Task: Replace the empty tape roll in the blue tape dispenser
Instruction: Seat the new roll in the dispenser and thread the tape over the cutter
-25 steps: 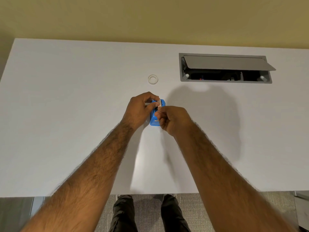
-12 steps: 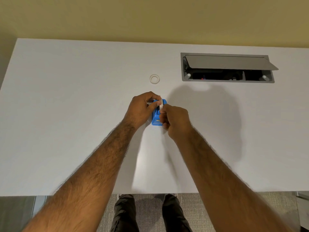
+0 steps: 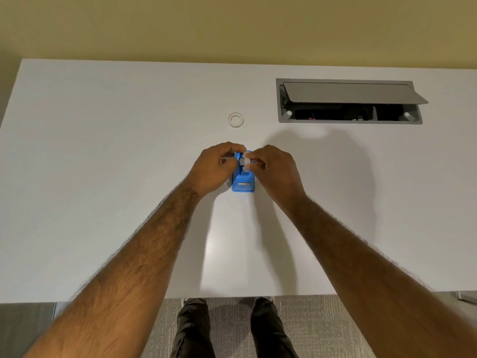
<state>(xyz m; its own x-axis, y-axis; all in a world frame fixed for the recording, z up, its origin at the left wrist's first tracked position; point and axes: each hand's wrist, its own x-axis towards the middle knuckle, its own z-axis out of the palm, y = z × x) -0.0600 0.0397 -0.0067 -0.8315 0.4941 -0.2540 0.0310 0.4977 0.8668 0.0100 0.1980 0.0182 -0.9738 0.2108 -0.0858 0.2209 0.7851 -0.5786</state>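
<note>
The blue tape dispenser (image 3: 243,183) stands on the white table (image 3: 103,177), its cutter end toward me. A whitish tape roll (image 3: 244,162) sits in its top slot. My left hand (image 3: 215,168) grips the dispenser's left side, thumb and fingertips at the roll. From the right, my right hand (image 3: 277,168) pinches the roll with its fingertips. The far end of the dispenser is hidden by my fingers. A bare white tape core ring (image 3: 236,119) lies flat on the table beyond the hands, apart from them.
A recessed grey cable box (image 3: 348,120) with its lid (image 3: 351,93) propped open is set into the table at the back right. The table's near edge runs just above my legs (image 3: 232,329) and the carpet. A yellow wall is behind the table.
My right hand has shifted from over the dispenser's near end to its right side, uncovering the cutter end. The roll now sits lower in the slot. My left hand has stayed in place.
</note>
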